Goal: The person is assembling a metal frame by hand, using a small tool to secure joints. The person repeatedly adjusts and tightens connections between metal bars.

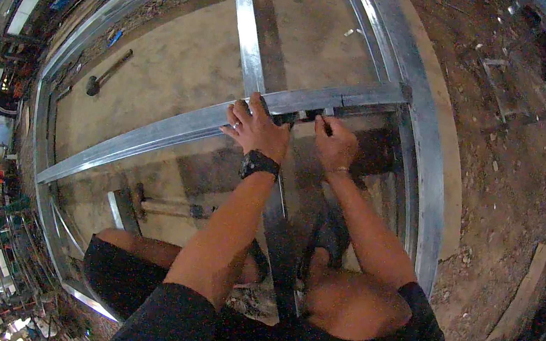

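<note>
A shiny metal crossbar (157, 143) runs across a large rectangular metal frame (422, 164). My left hand (261, 130) lies over this bar with its fingers spread, where an upright metal strip (246, 25) meets it. To its right, my right hand (335, 144) is closed in a pinch at the bar's near side. A small pale metal piece (328, 111) shows at its fingertips; what exactly the fingers hold is too small to make out. Below my hands, a dark metal bar (280, 256) extends toward me between my legs.
A mallet (93, 86) with a dark head lies on the board inside the frame, near a small blue object (115, 39). Another long-handled tool (172, 208) lies closer to me. Wood scrap (523, 292) rests on the dirt at right; cluttered racks (2, 236) stand at left.
</note>
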Available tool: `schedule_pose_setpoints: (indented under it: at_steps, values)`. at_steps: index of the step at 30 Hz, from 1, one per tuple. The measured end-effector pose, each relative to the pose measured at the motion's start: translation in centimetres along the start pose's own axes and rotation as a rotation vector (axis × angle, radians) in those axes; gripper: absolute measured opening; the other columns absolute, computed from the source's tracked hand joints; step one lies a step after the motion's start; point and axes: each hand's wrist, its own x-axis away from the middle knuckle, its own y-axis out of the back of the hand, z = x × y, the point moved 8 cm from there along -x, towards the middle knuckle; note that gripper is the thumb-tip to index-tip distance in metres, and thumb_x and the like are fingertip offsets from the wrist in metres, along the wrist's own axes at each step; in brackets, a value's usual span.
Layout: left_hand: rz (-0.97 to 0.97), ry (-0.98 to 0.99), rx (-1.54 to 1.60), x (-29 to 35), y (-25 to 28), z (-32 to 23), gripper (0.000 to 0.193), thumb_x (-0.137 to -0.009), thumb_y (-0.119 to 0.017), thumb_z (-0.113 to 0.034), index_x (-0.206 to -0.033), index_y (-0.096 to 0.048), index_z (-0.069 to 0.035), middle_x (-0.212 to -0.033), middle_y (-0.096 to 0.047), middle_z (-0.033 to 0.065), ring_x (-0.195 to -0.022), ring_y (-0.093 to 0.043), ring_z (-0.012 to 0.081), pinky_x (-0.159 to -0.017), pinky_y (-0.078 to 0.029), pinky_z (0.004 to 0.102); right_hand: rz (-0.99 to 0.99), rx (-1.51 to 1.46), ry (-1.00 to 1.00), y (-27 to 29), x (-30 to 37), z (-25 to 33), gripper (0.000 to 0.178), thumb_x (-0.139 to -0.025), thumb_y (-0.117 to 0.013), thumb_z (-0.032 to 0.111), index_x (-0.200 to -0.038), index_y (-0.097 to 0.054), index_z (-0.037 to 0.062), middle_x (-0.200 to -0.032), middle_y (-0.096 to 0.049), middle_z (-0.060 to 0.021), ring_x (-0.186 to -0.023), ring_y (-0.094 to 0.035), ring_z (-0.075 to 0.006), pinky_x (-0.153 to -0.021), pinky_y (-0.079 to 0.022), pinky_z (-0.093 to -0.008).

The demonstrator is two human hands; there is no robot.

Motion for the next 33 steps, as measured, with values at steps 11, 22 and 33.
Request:
schedule_pose_setpoints:
  at_steps: [11, 22, 33]
  values:
    - [0.003, 0.015, -0.050, -0.5, -0.3, 0.3, 0.091, -0.065, -0.088, -0.029, -0.140, -0.038, -0.021, -0.143, -0.037, 0.0143, -0.143, -0.028, 0.0411, -0.114, -0.021, 0.0740, 0.024, -0.007, -0.002, -0.6, -0.8, 0.1, 0.025, -0.090, -0.071, 0.036, -0.089, -0.073, 0.0106, -0.086, -0.071, -0.0146, -0.079, -0.069, -0.0381, -0.068, -0.053, -0.0471]
    - [0.016, 0.011, -0.021, -0.3, -0.2, 0.4, 0.095, -0.067, -0.090, -0.035, -0.144, -0.037, -0.019, -0.148, -0.035, 0.0165, -0.146, -0.026, 0.0436, -0.115, -0.019, 0.0739, -0.107, -0.053, -0.021, -0.5, 0.4, 0.4, 0.024, -0.088, -0.074, 0.034, -0.086, -0.073, 0.0100, -0.080, -0.072, -0.0131, -0.072, -0.069, -0.0372, -0.063, -0.053, -0.0456]
    - [-0.018, 0.017, 0.000, -0.3, -0.5, 0.8, 0.096, -0.068, -0.091, -0.037, -0.145, -0.038, -0.017, -0.148, -0.036, 0.0188, -0.147, -0.024, 0.0438, -0.115, -0.016, 0.0753, -0.127, -0.042, -0.040, -0.3, 0.7, 0.7, 0.020, -0.086, -0.078, 0.029, -0.088, -0.074, 0.0096, -0.083, -0.073, -0.0145, -0.074, -0.071, -0.0360, -0.065, -0.054, -0.0429]
